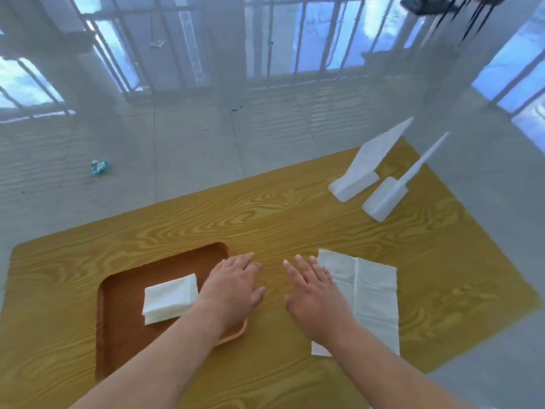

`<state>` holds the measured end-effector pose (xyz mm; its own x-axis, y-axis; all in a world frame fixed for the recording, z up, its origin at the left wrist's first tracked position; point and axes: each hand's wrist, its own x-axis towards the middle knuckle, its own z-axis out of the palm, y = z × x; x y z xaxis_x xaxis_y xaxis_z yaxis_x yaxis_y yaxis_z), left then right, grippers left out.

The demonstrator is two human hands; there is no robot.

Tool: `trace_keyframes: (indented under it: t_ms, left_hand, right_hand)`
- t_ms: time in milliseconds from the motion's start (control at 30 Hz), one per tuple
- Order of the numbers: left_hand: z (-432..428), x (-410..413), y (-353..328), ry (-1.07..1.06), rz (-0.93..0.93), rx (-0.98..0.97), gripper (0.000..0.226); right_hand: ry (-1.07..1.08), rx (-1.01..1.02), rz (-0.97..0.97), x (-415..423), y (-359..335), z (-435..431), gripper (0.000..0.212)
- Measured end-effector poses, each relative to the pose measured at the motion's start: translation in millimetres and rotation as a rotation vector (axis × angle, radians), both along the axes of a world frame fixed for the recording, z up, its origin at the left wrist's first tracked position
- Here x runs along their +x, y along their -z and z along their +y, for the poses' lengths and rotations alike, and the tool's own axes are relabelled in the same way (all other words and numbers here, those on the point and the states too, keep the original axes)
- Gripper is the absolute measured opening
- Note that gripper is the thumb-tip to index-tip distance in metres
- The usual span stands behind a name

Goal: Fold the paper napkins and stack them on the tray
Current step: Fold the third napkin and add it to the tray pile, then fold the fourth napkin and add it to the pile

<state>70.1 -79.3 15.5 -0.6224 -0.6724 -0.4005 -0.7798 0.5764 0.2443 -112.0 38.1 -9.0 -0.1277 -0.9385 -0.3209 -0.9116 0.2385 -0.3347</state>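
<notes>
I read the fingers first: on my left hand the fingers are extended flat and spread, palm down, gripping nothing; the hand sits over the right-hand rim of the tray, and I cannot tell whether it touches the rim or hovers just above it. On my right hand the fingers are likewise extended and loosely spread, holding nothing; the hand lies over the left edge of the unfolded napkin, with the fingertips reaching the bare worktop between napkin and tray. Contact with the paper is probable but not confirmed from this view. Moving outward, the tray lies at the near left of the worktop and carries a stack of folded napkins, squared up and resting near its centre, just beside my left wrist. The unfolded napkin lies flat at the near right, well apart from the tray, showing a vertical crease line down its middle. At the far right corner stand two white plastic holders, empty as far as I can see. Assessment: part of the task is complete, since several folded napkins are already stacked on the tray. At least one napkin remains to be folded and transferred. I judge the next step to be gripping an edge of the flat napkin and folding it along its crease.
</notes>
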Motion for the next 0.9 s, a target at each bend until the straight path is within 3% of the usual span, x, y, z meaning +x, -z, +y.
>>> trace_keyframes:
  t_ms: [200,467,700,900]
  left_hand:
    - [21.0,-115.6,9.7,0.186,-0.013,0.047,0.068]
    - [33.5,-217.7,27.8,0.322,-0.010,0.049,0.071]
    - [38.8,-249.6,37.1,0.291,-0.083,-0.007,0.065]
    - [32.5,-255.3,38.4,0.240,-0.065,-0.012,0.041]
  right_hand:
    - [0.151,0.023,0.015,-83.0,6.8,67.7,0.071]
    - [0.152,0.051,0.034,-128.6,29.4,114.5,0.075]
    - [0.141,0.093,0.005,-135.3,44.3,131.6,0.076]
    - [0.151,0.087,-0.006,-134.1,42.7,132.2,0.075]
